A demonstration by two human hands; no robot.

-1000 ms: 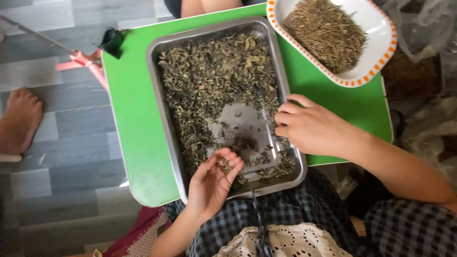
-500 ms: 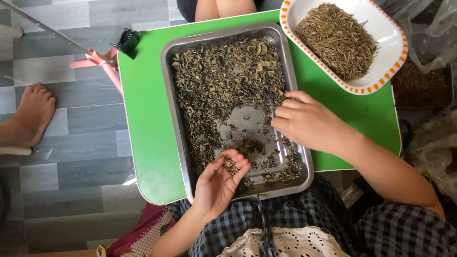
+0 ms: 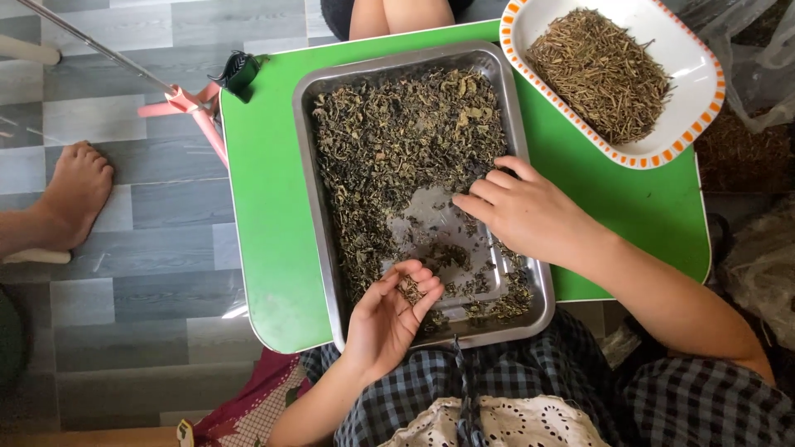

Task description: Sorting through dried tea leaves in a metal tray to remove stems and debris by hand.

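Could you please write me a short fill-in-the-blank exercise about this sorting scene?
1. The metal tray of dried leaves rests on a small ___ table.
2. The left hand cups a pinch of leaves, palm facing ___.
3. The bowl of dry stems has an ___-patterned rim.

Missing words: green; up; orange

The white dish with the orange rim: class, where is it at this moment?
In the head view, the white dish sits at upper right on the green table, holding dried stems, just right of the metal tray.
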